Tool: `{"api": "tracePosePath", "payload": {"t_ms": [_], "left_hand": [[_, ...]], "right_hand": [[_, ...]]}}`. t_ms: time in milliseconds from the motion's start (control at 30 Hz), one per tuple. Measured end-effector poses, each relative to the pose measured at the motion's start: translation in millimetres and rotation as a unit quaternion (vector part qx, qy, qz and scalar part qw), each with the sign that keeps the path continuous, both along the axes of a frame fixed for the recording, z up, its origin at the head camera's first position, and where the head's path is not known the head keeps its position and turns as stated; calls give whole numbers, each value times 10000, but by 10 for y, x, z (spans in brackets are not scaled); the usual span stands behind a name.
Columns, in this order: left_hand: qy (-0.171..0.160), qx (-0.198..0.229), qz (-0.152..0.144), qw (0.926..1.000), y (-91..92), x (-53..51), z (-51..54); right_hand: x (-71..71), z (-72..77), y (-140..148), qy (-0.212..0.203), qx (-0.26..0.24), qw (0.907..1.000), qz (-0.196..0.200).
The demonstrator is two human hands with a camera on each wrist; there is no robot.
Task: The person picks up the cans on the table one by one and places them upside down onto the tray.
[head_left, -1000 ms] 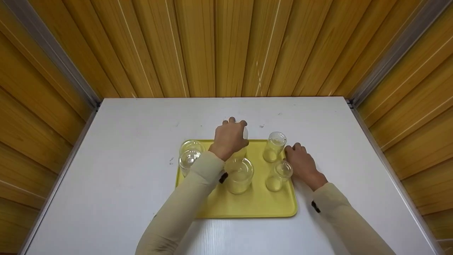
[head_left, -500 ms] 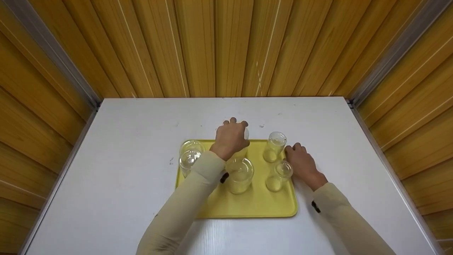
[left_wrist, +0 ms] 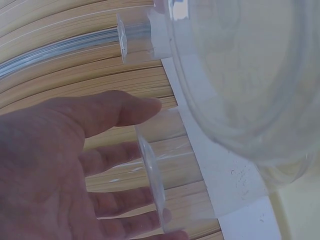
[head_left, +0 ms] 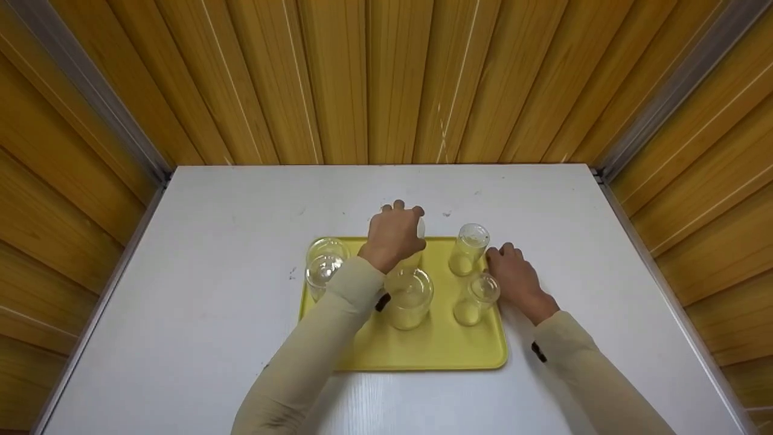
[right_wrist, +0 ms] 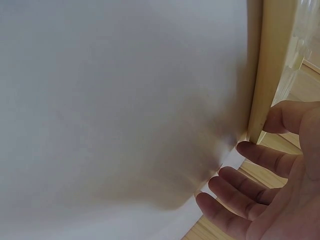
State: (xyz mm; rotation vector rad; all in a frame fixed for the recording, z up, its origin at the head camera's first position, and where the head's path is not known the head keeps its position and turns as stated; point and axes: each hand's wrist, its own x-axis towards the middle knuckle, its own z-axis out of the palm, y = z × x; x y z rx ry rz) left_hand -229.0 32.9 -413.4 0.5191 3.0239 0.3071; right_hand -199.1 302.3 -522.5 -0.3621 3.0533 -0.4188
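My left hand [head_left: 395, 235] reaches over the yellow tray [head_left: 423, 356] and holds a clear glass [left_wrist: 180, 165] at the tray's back middle. In the left wrist view, the thumb and fingers spread around that glass's near end. The hand covers most of it in the head view. Nearer my body, a wider clear glass [head_left: 409, 308] stands below the left wrist. At the tray's right edge, my right hand [head_left: 516, 281] pinches the rim; in the right wrist view the thumb lies inside the tray edge [right_wrist: 272, 60], fingertips outside.
Two slim clear glasses, a back one [head_left: 468, 254] and a front one [head_left: 476, 302], stand along the tray's right side. More clear glasses [head_left: 323, 272] stand at its left, partly behind the left sleeve. The white table [head_left: 211, 290] meets wood-look panels [head_left: 386, 84] behind and at both sides.
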Motion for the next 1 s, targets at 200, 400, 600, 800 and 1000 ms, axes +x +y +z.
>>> {"api": "tracePosePath", "payload": {"t_ms": [200,400,600,800,1000], "left_hand": [[-28,47,-26,10000,-12,-7,0],[-68,99,-92,9999,-19,-14,8],[-72,95,-105,9999,-24,-6,10],[26,65,-110,9999,-29,3,1],[-65,207,-43,9998,-34,10,-5]], "right_hand": [[-6,11,0,-4,-1,10000,-8],[-15,0,-1,154,11,9999,27],[-5,-4,8,164,52,9998,40],[-7,3,-6,123,-14,9999,1],[-6,-10,-7,115,-10,9999,-43]]}}
